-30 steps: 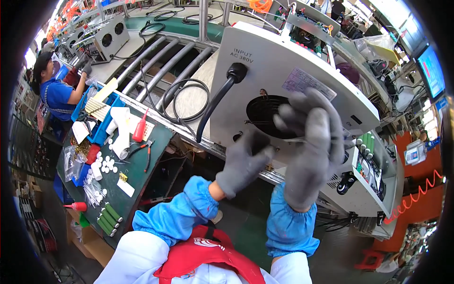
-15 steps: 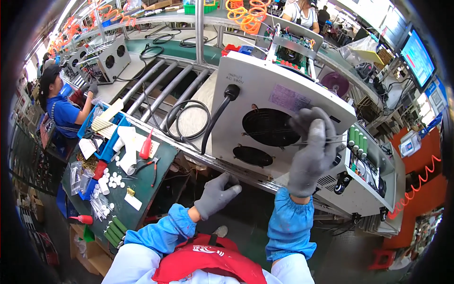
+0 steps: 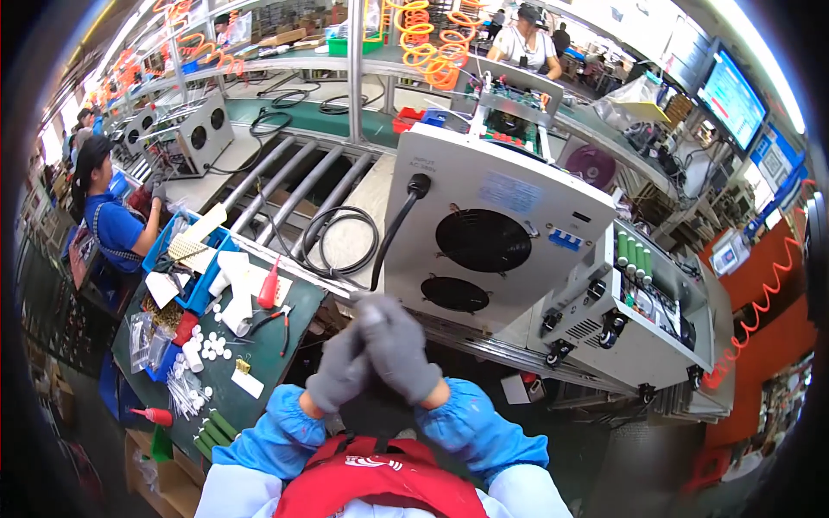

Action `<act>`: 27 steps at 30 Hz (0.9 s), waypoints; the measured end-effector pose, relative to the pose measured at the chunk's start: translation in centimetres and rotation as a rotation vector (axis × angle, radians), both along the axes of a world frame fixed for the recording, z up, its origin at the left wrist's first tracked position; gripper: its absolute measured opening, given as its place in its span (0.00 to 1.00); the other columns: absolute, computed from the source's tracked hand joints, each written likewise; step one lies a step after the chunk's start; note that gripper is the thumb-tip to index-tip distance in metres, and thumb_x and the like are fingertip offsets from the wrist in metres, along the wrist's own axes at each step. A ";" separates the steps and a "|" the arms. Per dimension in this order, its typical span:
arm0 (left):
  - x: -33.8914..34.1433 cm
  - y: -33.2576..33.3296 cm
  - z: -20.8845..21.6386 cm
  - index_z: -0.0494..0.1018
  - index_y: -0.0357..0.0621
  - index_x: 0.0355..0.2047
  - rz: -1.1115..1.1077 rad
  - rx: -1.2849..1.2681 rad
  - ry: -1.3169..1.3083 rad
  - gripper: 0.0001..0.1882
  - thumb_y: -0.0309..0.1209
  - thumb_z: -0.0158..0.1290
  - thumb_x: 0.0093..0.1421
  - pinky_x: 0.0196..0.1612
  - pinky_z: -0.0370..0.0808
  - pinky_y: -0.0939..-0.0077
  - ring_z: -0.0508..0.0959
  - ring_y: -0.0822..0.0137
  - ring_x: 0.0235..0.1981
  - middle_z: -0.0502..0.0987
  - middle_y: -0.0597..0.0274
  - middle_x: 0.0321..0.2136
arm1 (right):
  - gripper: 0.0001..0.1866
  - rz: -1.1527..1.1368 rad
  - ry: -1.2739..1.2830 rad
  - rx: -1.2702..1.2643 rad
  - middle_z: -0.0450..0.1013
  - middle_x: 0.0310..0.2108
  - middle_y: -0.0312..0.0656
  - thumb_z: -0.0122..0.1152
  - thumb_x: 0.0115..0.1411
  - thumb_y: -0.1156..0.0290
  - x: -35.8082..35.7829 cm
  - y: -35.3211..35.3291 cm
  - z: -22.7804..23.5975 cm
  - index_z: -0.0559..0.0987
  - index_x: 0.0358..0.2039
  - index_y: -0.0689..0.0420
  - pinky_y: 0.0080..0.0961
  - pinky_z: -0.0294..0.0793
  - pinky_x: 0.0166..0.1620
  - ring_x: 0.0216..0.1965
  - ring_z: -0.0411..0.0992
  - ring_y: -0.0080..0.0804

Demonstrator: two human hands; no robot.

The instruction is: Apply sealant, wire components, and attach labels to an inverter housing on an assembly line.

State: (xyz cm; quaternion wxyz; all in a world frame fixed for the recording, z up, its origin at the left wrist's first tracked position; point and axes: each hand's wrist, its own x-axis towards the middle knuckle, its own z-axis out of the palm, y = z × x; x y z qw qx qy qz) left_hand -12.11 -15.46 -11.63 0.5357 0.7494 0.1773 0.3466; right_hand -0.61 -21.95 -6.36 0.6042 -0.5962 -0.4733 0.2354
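Observation:
My left hand [image 3: 337, 371] and my right hand [image 3: 395, 347], both in grey gloves, meet in front of the metal rail. The right hand's fingers lie closed over the left hand's fingertips. Anything between them is hidden. Just beyond stands a pale metal cabinet panel [image 3: 414, 250], tilted, with two round black fan grilles, the upper one larger [image 3: 484, 240]. A thick black power cable [image 3: 393, 237] leaves its upper left corner and lies coiled on the line. At the panel's right is a blue breaker switch [image 3: 566, 239]. Neither hand touches the panel.
At left, a green-topped bench [image 3: 285, 345] bears a blue bin [image 3: 200, 285], a red bottle [image 3: 269, 287], pliers [image 3: 285, 331], and white caps. Metal rollers [image 3: 294, 181] run behind it. Right of the panel sits an open chassis [image 3: 639, 328] on casters. A co-worker [image 3: 117, 207] works at far left.
My right hand has left the panel's right side and come down left to meet my left hand. The blue breaker switch now shows. The view has shifted slightly.

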 end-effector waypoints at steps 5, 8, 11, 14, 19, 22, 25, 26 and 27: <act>-10.6 5.4 -4.7 0.71 0.46 0.47 0.514 -0.408 0.149 0.13 0.32 0.44 0.64 0.23 0.69 0.83 0.73 0.76 0.24 0.73 0.67 0.30 | 0.29 0.045 -0.250 -0.268 0.72 0.50 0.52 0.59 0.59 0.57 1.5 -2.0 -2.0 0.70 0.56 0.61 0.33 0.69 0.55 0.52 0.72 0.42; -23.9 10.9 -14.3 0.72 0.36 0.38 0.929 -0.016 0.557 0.13 0.33 0.48 0.59 0.32 0.72 0.64 0.76 0.58 0.28 0.74 0.49 0.27 | 0.24 -0.097 -0.079 -0.329 0.75 0.43 0.51 0.58 0.59 0.58 5.4 -4.7 -2.7 0.74 0.51 0.62 0.32 0.70 0.51 0.48 0.74 0.41; -32.5 12.3 -18.5 0.70 0.38 0.46 0.992 0.069 1.107 0.17 0.33 0.47 0.57 0.45 0.71 0.55 0.77 0.43 0.44 0.77 0.41 0.40 | 0.22 -0.381 -0.064 -0.275 0.77 0.38 0.54 0.58 0.58 0.58 9.5 -7.7 -4.6 0.77 0.45 0.63 0.34 0.72 0.48 0.44 0.75 0.44; -34.2 13.2 -18.0 0.68 0.41 0.52 1.036 0.088 1.390 0.22 0.32 0.48 0.57 0.47 0.70 0.51 0.75 0.41 0.44 0.74 0.39 0.44 | 0.19 -0.696 0.054 -0.048 0.76 0.38 0.45 0.55 0.62 0.62 14.3 -9.5 -4.9 0.76 0.46 0.65 0.31 0.72 0.45 0.39 0.73 0.35; -24.4 16.4 -9.3 0.73 0.36 0.43 0.729 0.169 0.746 0.17 0.34 0.51 0.56 0.45 0.71 0.61 0.76 0.49 0.41 0.76 0.44 0.39 | 0.19 -1.027 0.052 0.263 0.73 0.39 0.40 0.48 0.67 0.62 19.9 -10.2 2.4 0.75 0.46 0.65 0.25 0.69 0.44 0.40 0.69 0.26; -14.5 16.9 -3.7 0.73 0.34 0.46 0.570 0.291 0.477 0.19 0.36 0.52 0.59 0.47 0.72 0.68 0.78 0.56 0.42 0.78 0.49 0.39 | 0.20 -0.964 -0.156 0.485 0.73 0.41 0.43 0.46 0.67 0.61 20.4 -7.4 7.1 0.75 0.48 0.65 0.26 0.68 0.47 0.42 0.69 0.30; -1.6 14.3 5.5 0.73 0.33 0.47 0.265 0.290 0.197 0.21 0.38 0.51 0.61 0.47 0.71 0.72 0.77 0.63 0.42 0.78 0.51 0.40 | 0.18 -0.893 -0.615 0.615 0.75 0.39 0.48 0.49 0.67 0.60 23.4 -5.6 9.7 0.77 0.44 0.63 0.30 0.70 0.46 0.40 0.73 0.36; 1.6 13.3 8.4 0.73 0.34 0.48 0.239 0.333 0.162 0.21 0.38 0.51 0.61 0.46 0.71 0.73 0.76 0.64 0.41 0.78 0.52 0.40 | 0.17 -0.931 -0.614 0.516 0.76 0.36 0.48 0.50 0.66 0.61 23.8 -5.0 9.9 0.78 0.42 0.62 0.31 0.71 0.44 0.38 0.74 0.39; 4.7 12.4 11.0 0.71 0.35 0.50 0.128 0.320 0.093 0.20 0.36 0.50 0.63 0.50 0.69 0.74 0.74 0.66 0.46 0.75 0.52 0.43 | 0.16 -0.970 -0.622 0.417 0.76 0.34 0.49 0.51 0.66 0.61 24.3 -4.7 10.1 0.79 0.39 0.61 0.32 0.72 0.43 0.36 0.74 0.41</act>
